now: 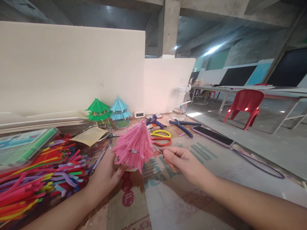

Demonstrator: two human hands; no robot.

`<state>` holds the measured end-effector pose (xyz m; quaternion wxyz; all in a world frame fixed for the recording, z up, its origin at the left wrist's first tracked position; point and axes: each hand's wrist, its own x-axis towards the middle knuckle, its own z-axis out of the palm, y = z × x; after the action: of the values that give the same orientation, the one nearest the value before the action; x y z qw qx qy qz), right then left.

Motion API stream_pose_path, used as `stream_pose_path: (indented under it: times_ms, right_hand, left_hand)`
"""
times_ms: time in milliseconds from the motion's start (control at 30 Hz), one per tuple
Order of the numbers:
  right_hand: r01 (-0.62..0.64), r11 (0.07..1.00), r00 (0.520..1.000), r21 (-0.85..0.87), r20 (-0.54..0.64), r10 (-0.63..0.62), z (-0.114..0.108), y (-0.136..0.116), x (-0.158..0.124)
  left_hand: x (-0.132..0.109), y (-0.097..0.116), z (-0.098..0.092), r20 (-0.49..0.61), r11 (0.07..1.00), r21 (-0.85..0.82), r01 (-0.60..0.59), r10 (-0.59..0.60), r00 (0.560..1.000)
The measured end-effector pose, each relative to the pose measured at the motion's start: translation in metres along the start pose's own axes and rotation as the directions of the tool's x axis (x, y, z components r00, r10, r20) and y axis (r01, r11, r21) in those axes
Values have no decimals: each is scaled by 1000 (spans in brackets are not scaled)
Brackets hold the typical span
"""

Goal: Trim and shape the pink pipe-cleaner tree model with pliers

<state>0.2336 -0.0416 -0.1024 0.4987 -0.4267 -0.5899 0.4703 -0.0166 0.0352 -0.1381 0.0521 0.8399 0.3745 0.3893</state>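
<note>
A pink pipe-cleaner model with a layered, cone-shaped roof [134, 145] stands upright in my left hand [106, 169], whose fingers are closed around its lower part and partly hidden by it. To its right, my right hand [178, 159] pinches a thin metallic piece [158, 150] that points toward the pink strands. Its exact kind is too small to tell, and so is whether it touches the model. Behind the model lie scissors with yellow and red handles [161, 140].
Loose pipe cleaners [59, 172] and a plastic case [26, 148] fill the left side. Green [98, 110] and blue [120, 111] models stand behind, near a glue gun [155, 122], pliers [183, 126] and a water bottle [179, 103]. A phone [213, 135] lies along the right edge.
</note>
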Motion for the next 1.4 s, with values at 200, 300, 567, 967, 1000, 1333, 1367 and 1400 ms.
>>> stream_pose_path:
  times_ms: [200, 300, 567, 967, 1000, 1333, 1367, 1400]
  right_hand:
    - [31, 999, 999, -31, -8, -31, 0, 0, 0]
    - [30, 999, 999, -14, -14, -30, 0, -1, 0]
    - [41, 999, 999, -26, -9, -41, 0, 1, 0]
    - [20, 999, 1000, 42, 2, -20, 0, 2, 2]
    - [14, 999, 1000, 38, 4, -14, -1, 3, 2]
    - [38, 999, 999, -24, -17, -39, 0, 1, 0]
    - [29, 999, 999, -14, -14, -29, 0, 1, 1]
    - [19, 1000, 1000, -3, -14, -20, -1, 2, 1]
  left_hand:
    - [0, -1, 0, 13, 1000, -6, 5, -5, 1000]
    - [0, -1, 1, 4, 1000, 3, -4, 4, 1000]
    - [0, -2, 1, -5, 999, 14, -33, 33, 999]
    - [0, -2, 1, -3, 999, 25, -23, 23, 1000]
    - [0, -2, 1, 0, 999, 26, -19, 19, 1000]
    - [0, -2, 1, -3, 1000, 8, -5, 5, 1000]
    - [0, -2, 1, -4, 1000, 5, -1, 1, 1000]
    - [-1, -2, 1, -4, 1000, 3, 3, -3, 1000]
